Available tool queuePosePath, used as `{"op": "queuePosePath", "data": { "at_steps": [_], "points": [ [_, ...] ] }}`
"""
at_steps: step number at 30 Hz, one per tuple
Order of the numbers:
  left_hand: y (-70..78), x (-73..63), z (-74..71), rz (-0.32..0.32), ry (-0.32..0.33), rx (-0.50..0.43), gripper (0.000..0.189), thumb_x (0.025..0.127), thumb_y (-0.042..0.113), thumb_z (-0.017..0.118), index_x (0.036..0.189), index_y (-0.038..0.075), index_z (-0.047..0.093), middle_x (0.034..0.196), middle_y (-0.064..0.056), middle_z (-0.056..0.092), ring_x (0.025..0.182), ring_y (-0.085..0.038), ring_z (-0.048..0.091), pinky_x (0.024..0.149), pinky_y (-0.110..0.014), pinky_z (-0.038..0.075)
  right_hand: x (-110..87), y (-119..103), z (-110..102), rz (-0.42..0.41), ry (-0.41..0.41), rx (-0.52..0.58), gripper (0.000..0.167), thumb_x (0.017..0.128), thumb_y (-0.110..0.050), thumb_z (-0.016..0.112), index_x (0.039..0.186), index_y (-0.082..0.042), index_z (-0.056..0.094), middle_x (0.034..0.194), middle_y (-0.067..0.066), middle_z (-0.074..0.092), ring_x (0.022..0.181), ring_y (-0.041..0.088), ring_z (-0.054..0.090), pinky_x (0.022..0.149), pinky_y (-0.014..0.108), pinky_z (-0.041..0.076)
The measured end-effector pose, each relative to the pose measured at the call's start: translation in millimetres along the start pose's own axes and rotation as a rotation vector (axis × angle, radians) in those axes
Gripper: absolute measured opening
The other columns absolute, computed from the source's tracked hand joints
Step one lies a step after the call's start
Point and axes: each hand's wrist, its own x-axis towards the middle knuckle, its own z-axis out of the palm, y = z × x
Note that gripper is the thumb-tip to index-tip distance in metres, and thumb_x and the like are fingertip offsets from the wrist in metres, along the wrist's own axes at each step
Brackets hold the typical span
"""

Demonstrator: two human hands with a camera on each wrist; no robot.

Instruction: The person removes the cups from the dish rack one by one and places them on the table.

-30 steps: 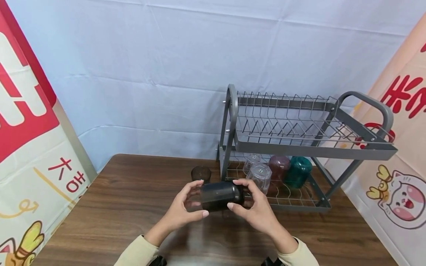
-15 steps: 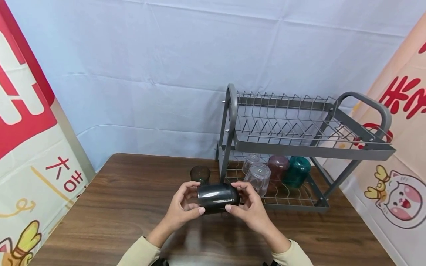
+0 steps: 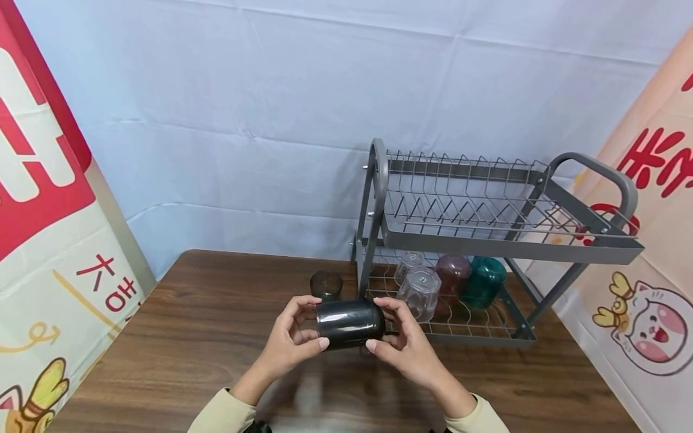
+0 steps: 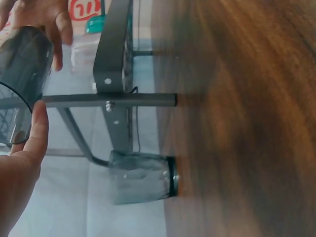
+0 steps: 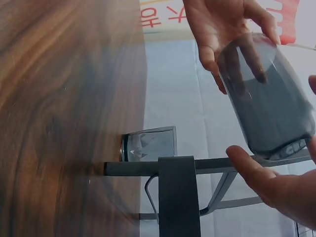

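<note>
A dark, see-through drinking glass [image 3: 351, 325] lies sideways in the air between both hands, over the table. Thumb and fingers of the left hand [image 3: 292, 337] grip it at its open rim end, on the left. At the rounded base end the right hand [image 3: 403, 343] holds it, thumb in front and fingers behind. The right wrist view shows the smoky glass [image 5: 269, 103] with the left fingers visible through its wall. Behind it, a second dark glass [image 3: 326, 284] stands upright on the table, its lower part partly covered by the hand and the held glass.
A grey two-tier dish rack [image 3: 509, 245] stands at right on the wooden table [image 3: 227, 300]. Its lower tier bears upside-down glasses: a clear glass [image 3: 420, 293], a smaller clear one behind, a purple glass [image 3: 453, 273] and a teal glass [image 3: 483, 281]. Cloth [image 3: 243, 150] hangs behind.
Both hands have moved slightly left and toward the person, carrying the dark glass with them. Their grip stays the same, and the glasses on the rack stay put.
</note>
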Motion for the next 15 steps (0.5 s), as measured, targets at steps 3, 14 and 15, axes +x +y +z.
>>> {"op": "queuePosePath", "data": {
  "at_steps": [3, 14, 15],
  "points": [
    [1.9, 0.0, -2.9, 0.019, -0.001, 0.029, 0.058, 0.075, -0.010, 0.067, 0.125, -0.010, 0.038, 0.114, -0.025, 0.047, 0.102, -0.027, 0.052, 0.070, -0.040, 0.052, -0.9, -2.0, -0.8, 0.013, 0.010, -0.038, 0.055, 0.078, 0.004, 0.069, 0.127, -0.007, 0.045, 0.126, 0.016, 0.047, 0.112, 0.029, 0.048, 0.076, 0.039, 0.051],
    [14.4, -1.7, -18.7, -0.066, 0.051, 0.219, 0.057, 0.077, -0.004, 0.071, 0.127, 0.003, 0.047, 0.115, -0.019, 0.053, 0.100, -0.028, 0.053, 0.067, -0.034, 0.051, 0.8, -29.8, -16.5, 0.043, -0.139, -0.677, 0.060, 0.079, -0.029, 0.075, 0.131, -0.019, 0.048, 0.126, -0.002, 0.050, 0.114, 0.021, 0.048, 0.085, 0.045, 0.044],
    [16.4, -1.1, -20.3, -0.074, 0.058, 0.238, 0.057, 0.076, -0.004, 0.071, 0.128, 0.005, 0.048, 0.113, -0.018, 0.054, 0.098, -0.028, 0.054, 0.066, -0.033, 0.051, 1.9, -32.4, -19.0, 0.043, -0.163, -0.703, 0.059, 0.079, -0.031, 0.074, 0.131, -0.018, 0.048, 0.127, -0.001, 0.049, 0.115, 0.022, 0.047, 0.087, 0.046, 0.042]
  ]
}}
